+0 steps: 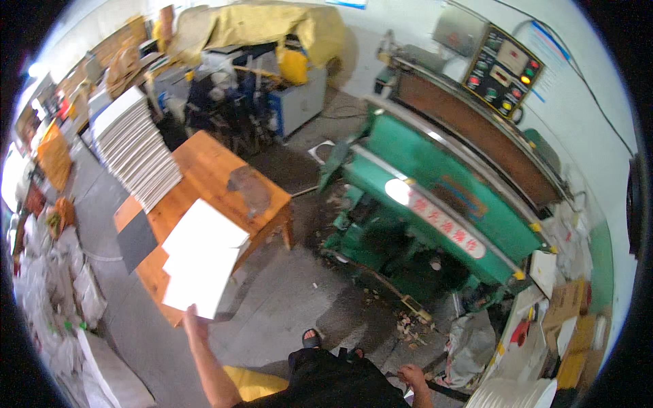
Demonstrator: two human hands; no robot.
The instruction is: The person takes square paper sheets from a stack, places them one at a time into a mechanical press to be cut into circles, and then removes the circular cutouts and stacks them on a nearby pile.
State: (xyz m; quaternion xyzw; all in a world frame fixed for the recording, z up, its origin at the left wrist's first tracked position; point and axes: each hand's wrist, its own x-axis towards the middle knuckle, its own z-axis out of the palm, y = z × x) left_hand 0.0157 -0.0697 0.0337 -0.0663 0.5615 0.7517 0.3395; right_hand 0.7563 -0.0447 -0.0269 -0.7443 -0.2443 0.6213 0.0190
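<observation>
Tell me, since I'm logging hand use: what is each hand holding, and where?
The left hand grips a white sheet at its near bottom edge, over the wooden table. The right hand holds nothing.

overall light: daylight-bright, even, a bit washed out; you're lit well enough.
source: strong white glow at far left edge, blown out.
glare: hot spot on the green machine (435, 197) top rail; white sheets (202, 258) you hold in your left hand (194, 321) are overexposed, no surface detail.
shadows: soft, dark under the wooden table (218, 170) right edge and under the machine.
distortion: heavy fisheye, straight lines bow near rim, black vignette corners.
focus: soft everywhere, rim smeared; your right hand (412, 375) slightly blurred.
</observation>
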